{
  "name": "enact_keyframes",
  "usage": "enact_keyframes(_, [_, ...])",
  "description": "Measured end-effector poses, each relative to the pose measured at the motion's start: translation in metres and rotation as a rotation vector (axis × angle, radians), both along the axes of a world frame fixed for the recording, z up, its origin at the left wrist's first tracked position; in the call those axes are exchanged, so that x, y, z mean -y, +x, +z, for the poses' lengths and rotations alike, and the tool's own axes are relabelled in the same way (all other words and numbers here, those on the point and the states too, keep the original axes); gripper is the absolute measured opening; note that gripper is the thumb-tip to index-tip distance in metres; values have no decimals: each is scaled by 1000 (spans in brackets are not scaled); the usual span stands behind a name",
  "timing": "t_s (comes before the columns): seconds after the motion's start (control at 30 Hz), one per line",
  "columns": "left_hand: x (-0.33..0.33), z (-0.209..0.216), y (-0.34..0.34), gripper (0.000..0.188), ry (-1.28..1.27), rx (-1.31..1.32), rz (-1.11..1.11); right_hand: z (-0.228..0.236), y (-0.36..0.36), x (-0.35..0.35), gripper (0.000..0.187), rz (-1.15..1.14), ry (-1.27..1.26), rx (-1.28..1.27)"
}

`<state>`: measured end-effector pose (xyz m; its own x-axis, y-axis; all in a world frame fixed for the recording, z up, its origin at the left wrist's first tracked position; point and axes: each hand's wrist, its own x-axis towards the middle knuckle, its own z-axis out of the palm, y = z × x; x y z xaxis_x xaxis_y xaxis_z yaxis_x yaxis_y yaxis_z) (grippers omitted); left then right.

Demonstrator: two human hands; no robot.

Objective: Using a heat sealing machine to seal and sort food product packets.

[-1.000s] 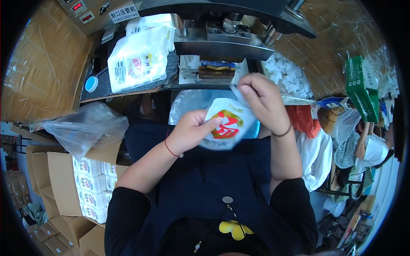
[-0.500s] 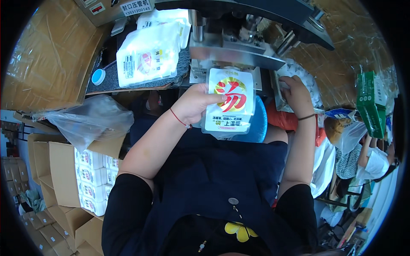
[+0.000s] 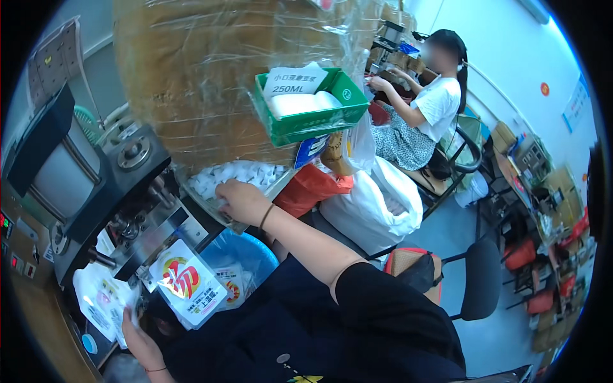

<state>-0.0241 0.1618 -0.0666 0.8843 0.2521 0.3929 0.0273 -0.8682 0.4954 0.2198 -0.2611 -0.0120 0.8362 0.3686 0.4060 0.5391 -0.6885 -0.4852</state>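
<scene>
Over small white plastic pieces (image 3: 239, 172) in a shallow, pale tray (image 3: 281, 185), the right hand (image 3: 246, 203) is held with fingers partly curled downward; whether a piece is pinched cannot be told. The left hand (image 3: 142, 345) is placed at the edge of a pile of flat white printed pouches (image 3: 102, 297), fingers partly extended; whether one is gripped cannot be told. A flat white pouch with a red-and-gold emblem (image 3: 204, 300) is positioned at the dark grey metal press (image 3: 137, 153), beside a round blue plastic basin (image 3: 271, 253).
</scene>
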Motion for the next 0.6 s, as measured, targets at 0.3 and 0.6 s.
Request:
enact_keyframes(0.3, [145,94,14,14,-841,-205,-91,53,-72,-30,14,487,580,-180])
enact_keyframes(0.6, [196,72,18,33,-1453,-357,-418,78,-84,-48,16,598,237,-246])
